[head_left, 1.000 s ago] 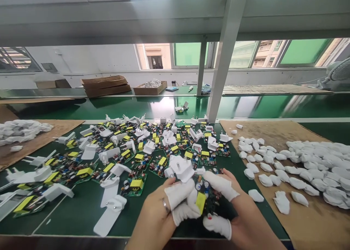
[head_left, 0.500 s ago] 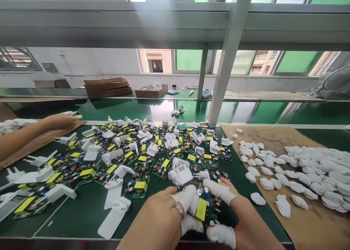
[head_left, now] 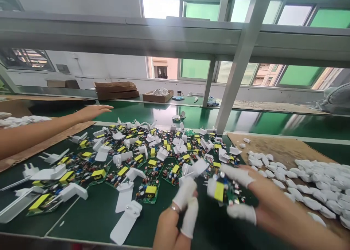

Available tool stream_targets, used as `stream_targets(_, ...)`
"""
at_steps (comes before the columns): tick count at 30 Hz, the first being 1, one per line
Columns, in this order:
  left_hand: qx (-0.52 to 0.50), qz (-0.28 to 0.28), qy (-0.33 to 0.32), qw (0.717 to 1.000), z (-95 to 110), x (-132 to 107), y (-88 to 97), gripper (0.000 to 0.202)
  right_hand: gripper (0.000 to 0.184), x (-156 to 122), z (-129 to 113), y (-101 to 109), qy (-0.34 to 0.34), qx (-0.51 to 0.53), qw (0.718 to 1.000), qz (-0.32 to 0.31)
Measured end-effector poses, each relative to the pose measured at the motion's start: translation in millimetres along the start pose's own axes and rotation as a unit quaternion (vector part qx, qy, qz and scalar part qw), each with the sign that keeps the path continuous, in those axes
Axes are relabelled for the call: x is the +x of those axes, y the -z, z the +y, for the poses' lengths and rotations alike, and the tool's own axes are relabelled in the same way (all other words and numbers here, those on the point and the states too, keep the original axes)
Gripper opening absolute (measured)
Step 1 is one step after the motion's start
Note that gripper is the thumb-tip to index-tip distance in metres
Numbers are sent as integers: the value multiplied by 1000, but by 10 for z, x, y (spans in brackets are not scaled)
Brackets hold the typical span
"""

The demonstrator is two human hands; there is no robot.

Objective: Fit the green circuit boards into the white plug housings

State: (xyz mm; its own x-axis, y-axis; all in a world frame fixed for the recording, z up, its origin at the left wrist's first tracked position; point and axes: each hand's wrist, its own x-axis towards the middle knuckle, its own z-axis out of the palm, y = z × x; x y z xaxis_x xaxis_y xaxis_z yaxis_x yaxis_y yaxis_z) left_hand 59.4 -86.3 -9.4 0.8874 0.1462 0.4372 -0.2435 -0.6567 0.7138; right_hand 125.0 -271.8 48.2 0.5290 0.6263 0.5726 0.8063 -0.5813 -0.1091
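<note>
My right hand [head_left: 262, 202], with white finger cots, grips a green circuit board with a yellow block [head_left: 222, 192] just above the green table. A white plug cap [head_left: 197, 167] sticks out from the board's left end. My left hand [head_left: 177, 215], also in finger cots and wearing a ring, is at the lower middle. Its covered fingertips reach up to the plug cap, and whether they pinch it or only touch it is unclear.
Several circuit boards with white plug caps [head_left: 142, 151] lie spread over the green table [head_left: 90, 213]. White shell halves [head_left: 308, 177] are piled on cardboard [head_left: 276, 144] at the right. Another person's arm [head_left: 46, 128] reaches in from the left. A slanted metal post [head_left: 235, 75] stands behind.
My hands have moved right and apart, the right one carrying the board to the right. The other person's arm has reached farther in over the table's far left. My view has tilted up.
</note>
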Motion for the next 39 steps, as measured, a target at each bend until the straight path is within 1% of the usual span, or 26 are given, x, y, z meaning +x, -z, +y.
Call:
stream_targets(2,-12,4,5,1000,-20,101,-11,30,43,235,199,90,-61,-39,997,-41)
stream_targets(3,-14,3,5,1000,-21,133,-39,30,45,380,314,104,-111,-59,988,-85)
stream_targets(4,-15,0,4,1000,-13,152,-85,29,45,538,437,93,-173,-72,971,-151)
stream_targets(5,-16,-5,3,1000,4,160,-147,28,40,704,565,57,-195,-79,964,-165)
stream_targets(7,-16,-14,-3,1000,57,155,-310,27,31,1031,828,-84,-219,-84,957,-170)
stream_targets(9,-5,-33,-11,999,110,142,-495,34,26,1320,1078,-283,-249,-99,950,-162)
stream_targets(10,12,-52,-18,998,127,139,-582,38,24,1438,1189,-386,-260,-106,947,-154)
stream_targets(12,65,-101,-33,992,134,144,-723,42,25,1609,1375,-561,-272,-113,943,-153)
stream_targets(14,127,-147,-46,980,121,161,-800,43,26,1679,1505,-652,-277,-119,939,-167)
stream_targets(15,153,-168,-46,973,118,173,-812,42,25,1675,1551,-658,-278,-123,935,-180)
stream_targets(17,195,-203,-46,959,143,202,-791,44,21,1595,1617,-595,-280,-136,927,-210)
stream_targets(19,216,-211,-55,952,225,230,-737,47,18,1439,1664,-462,-291,-156,910,-250)
stream_targets(21,221,-191,-62,954,348,249,-687,47,16,1236,1714,-305,-311,-181,885,-295)
stream_targets(23,227,-165,-46,959,477,256,-671,45,15,1016,1776,-164,-335,-202,855,-341)
stream_targets(25,246,-149,-22,957,576,251,-690,39,13,809,1850,-63,-354,-217,828,-377)
stream_targets(27,263,-129,-8,956,622,239,-722,30,12,638,1927,-7,-365,-225,812,-395)
stream_targets(30,246,-108,-5,963,578,211,-736,28,11,472,2053,19,-370,-223,810,-397)
stream_targets(32,227,-98,-15,969,483,182,-701,31,10,419,2150,16,-374,-214,815,-387)
stream_targets(34,229,-85,-44,969,360,147,-640,28,9,395,2255,7,-379,-204,825,-367)
stream_targets(35,238,-82,-65,966,299,131,-604,30,9,390,2306,0,-381,-198,831,-353)
stream_targets(37,272,-83,-110,952,202,106,-536,42,11,384,2389,-19,-382,-183,848,-320)
stream_targets(39,316,-86,-140,935,161,96,-487,46,13,380,2433,-46,-379,-167,861,-295)
